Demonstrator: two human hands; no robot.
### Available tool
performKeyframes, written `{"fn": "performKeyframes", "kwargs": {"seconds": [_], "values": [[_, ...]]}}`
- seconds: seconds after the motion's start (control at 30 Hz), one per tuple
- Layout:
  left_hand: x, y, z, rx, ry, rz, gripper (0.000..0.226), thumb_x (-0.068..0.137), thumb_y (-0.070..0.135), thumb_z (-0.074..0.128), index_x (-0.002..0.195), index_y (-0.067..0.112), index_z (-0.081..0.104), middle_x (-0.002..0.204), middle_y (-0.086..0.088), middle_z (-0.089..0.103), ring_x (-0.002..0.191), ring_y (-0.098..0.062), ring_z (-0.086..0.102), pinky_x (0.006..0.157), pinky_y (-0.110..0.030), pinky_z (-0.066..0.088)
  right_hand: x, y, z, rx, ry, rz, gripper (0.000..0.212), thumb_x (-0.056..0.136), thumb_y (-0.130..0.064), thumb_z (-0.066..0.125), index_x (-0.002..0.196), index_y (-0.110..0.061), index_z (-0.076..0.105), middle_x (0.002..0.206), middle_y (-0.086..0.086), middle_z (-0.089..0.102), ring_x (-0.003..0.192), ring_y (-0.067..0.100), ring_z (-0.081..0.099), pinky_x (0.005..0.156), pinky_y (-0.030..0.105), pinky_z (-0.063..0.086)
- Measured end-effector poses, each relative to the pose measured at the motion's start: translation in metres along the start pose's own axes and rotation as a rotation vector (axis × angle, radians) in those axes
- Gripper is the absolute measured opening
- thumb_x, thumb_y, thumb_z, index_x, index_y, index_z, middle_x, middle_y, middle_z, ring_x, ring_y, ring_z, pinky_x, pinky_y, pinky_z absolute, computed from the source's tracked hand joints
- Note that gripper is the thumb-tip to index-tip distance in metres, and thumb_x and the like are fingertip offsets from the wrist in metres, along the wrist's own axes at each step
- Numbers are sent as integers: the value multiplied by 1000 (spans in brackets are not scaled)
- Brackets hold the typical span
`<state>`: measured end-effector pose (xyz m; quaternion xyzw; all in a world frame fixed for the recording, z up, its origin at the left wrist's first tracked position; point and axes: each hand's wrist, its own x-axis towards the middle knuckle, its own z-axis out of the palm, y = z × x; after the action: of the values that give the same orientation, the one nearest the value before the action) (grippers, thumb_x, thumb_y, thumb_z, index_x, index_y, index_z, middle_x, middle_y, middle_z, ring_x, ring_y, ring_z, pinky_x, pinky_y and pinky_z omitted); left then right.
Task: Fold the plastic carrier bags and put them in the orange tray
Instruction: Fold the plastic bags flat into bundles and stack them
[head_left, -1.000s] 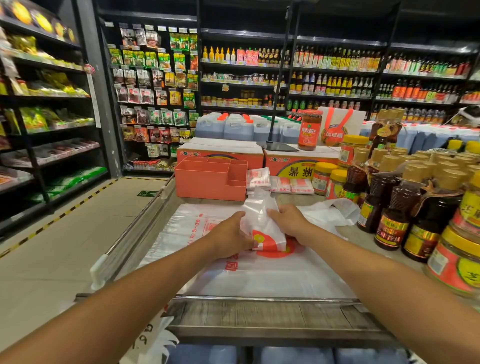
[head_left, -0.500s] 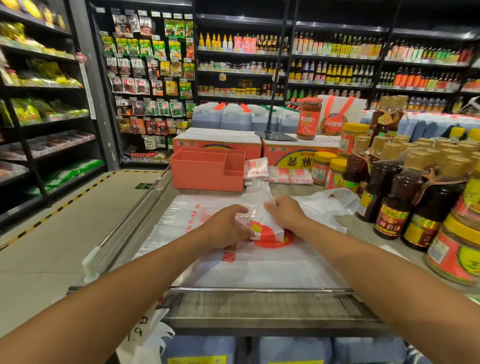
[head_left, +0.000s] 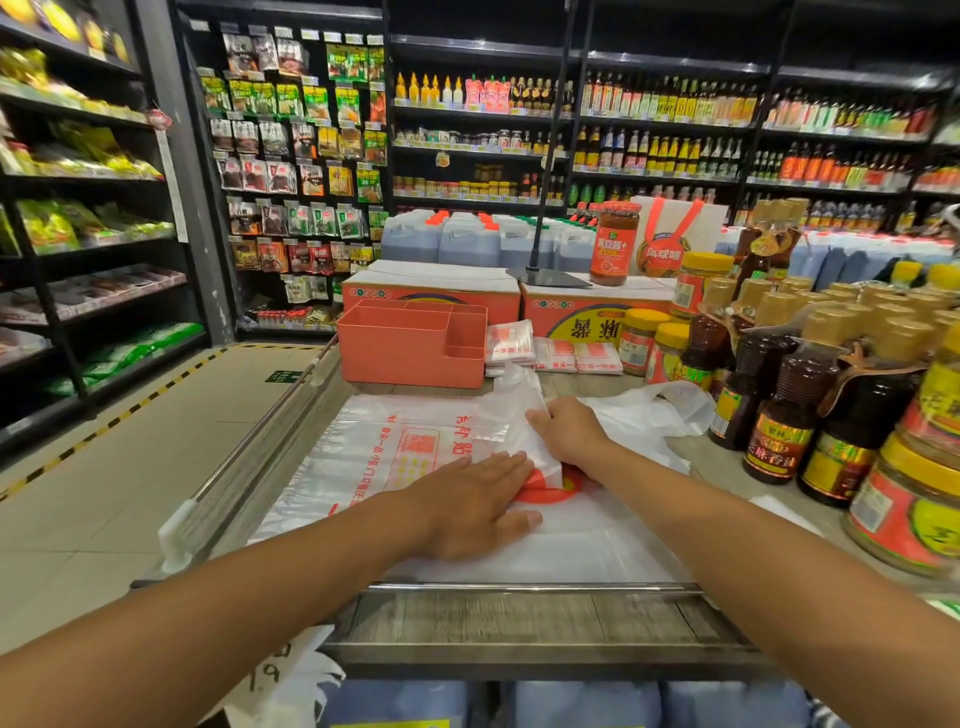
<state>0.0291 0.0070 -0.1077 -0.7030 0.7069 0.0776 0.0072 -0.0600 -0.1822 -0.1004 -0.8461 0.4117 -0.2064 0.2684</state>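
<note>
A partly folded white plastic carrier bag (head_left: 519, 421) with a red-orange print lies on a flat stack of printed bags (head_left: 374, 447) on the counter. My right hand (head_left: 569, 431) grips the folded bag from the right, fingers curled on its upper edge. My left hand (head_left: 475, 506) lies flat with straight fingers, pressing on the plastic just below and left of the fold. The orange tray (head_left: 405, 353), with compartments, stands at the back of the counter. Several small folded bags (head_left: 553, 353) lie on the counter to its right.
Dark sauce bottles (head_left: 789, 410) and jars (head_left: 914, 514) crowd the right side of the counter. Orange cartons (head_left: 431, 291) and a red jar (head_left: 614, 249) stand behind the tray. Another loose white bag (head_left: 649, 410) lies right of my hands. A metal rail (head_left: 530, 587) edges the counter front.
My left hand has let go of the folded bag, moved down toward me and flattened onto the plastic. My right hand stays on the fold.
</note>
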Motion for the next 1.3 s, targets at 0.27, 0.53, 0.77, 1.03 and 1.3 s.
{"fn": "performKeyframes", "kwargs": {"seconds": [0.27,0.53,0.77,1.03,1.3], "values": [[0,3,-1,10,-55,-15,76,103,67,14,163,26,-11,170,8,-13,155,-7,-13,128,-37,-6,-16,-13,-14,20,-32,-15,43,102,-39,55,68,-12,50,68,5,53,65,21,52,60,34,37],[-2,5,-2,7,-63,-19,76,103,68,12,162,28,-13,170,9,-16,155,-7,-16,126,-35,-9,-43,-13,-45,2,-280,171,30,97,-36,60,109,-9,55,94,17,73,61,23,54,53,26,39],[-3,7,-3,17,-51,-24,77,102,68,11,163,26,-11,171,7,-12,156,-10,-13,126,-36,-7,-65,-1,-49,121,-308,203,59,95,-33,68,145,-21,41,72,1,67,48,12,47,46,24,31],[0,8,-1,53,-35,-51,79,101,71,10,163,26,-10,171,7,-11,157,-11,-10,127,-38,-3,-70,-9,-44,-75,-299,164,52,100,-30,63,146,-20,40,82,2,60,55,10,50,44,21,39],[3,5,2,74,-34,-41,68,101,70,7,160,42,-11,171,7,-12,157,-15,-11,127,-43,-2,-74,6,-40,-431,-208,-78,43,96,-51,61,129,-25,51,125,0,64,109,20,60,95,40,51]]}}
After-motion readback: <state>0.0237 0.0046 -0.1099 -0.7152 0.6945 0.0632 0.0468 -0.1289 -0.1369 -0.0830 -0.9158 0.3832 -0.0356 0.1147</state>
